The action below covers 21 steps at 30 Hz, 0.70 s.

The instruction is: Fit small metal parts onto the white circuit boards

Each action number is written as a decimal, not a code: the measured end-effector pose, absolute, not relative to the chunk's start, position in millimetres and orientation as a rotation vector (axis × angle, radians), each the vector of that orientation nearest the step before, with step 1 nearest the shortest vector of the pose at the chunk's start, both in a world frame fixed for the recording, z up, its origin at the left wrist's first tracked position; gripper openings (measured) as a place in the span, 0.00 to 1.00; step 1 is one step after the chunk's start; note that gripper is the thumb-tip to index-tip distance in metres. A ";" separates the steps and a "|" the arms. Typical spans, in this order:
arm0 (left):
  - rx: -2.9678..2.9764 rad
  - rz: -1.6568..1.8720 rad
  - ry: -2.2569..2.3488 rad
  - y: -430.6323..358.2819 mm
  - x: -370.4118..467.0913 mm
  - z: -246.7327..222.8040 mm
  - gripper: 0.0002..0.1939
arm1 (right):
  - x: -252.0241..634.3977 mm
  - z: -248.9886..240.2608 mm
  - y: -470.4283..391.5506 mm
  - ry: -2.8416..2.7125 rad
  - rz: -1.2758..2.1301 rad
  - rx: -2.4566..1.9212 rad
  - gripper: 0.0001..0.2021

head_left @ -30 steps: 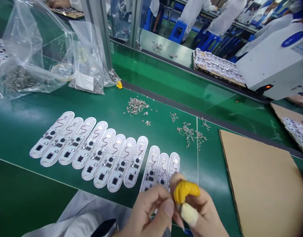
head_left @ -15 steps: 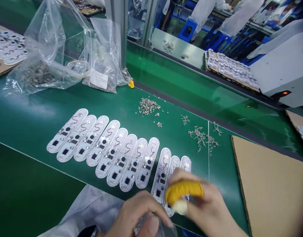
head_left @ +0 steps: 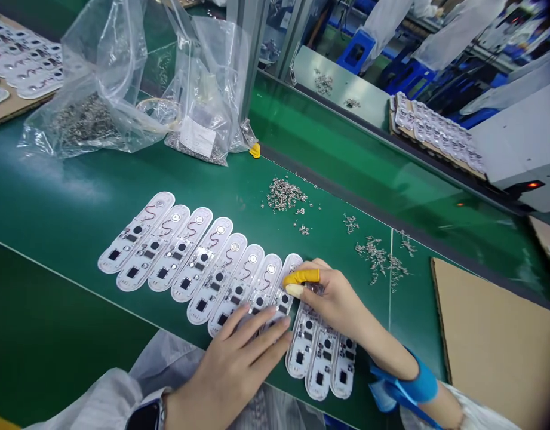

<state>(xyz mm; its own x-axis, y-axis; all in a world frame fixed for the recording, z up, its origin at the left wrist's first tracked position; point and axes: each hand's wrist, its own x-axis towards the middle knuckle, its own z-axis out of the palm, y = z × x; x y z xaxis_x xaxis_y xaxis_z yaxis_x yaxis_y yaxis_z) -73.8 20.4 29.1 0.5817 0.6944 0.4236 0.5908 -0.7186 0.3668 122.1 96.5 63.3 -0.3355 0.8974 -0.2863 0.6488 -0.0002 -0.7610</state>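
White oblong circuit-board housings [head_left: 198,254] lie side by side in a slanted row on the green table, each with a black chip, thin red wires and a round disc. My left hand [head_left: 236,364] rests flat, fingers spread, across the lower ends of those at the row's right end. At the upper part of the row's last housing [head_left: 282,301], the thumb and index finger of my right hand [head_left: 323,292] are pinched together; both wear finger cots, one yellow, one pale. What sits between them is hidden. Three more housings [head_left: 319,376] lie partly beneath my right hand.
Small metal parts form a pile [head_left: 286,194] behind the row, with looser clusters [head_left: 373,254] to its right. Clear plastic bags [head_left: 86,119] of small parts stand back left beside a metal post [head_left: 250,54]. A cardboard sheet [head_left: 494,322] covers the right side.
My left hand has gone from curled at the table edge to flat on the housings. My right hand has moved up and left, from the three right housings to the row's last one.
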 end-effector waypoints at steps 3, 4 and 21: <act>2.616 0.838 1.078 21.3 -73.6 29.0 0.21 | 120.3 63.2 98.3 -2.003 1.230 -1.616 0.05; 2.615 0.839 1.075 20.8 -73.5 28.3 0.21 | 119.9 62.4 98.8 -2.008 1.214 -1.614 0.05; 2.473 1.012 1.041 3.2 -55.1 21.8 0.15 | 198.4 57.6 42.7 -1.433 0.437 -1.974 0.14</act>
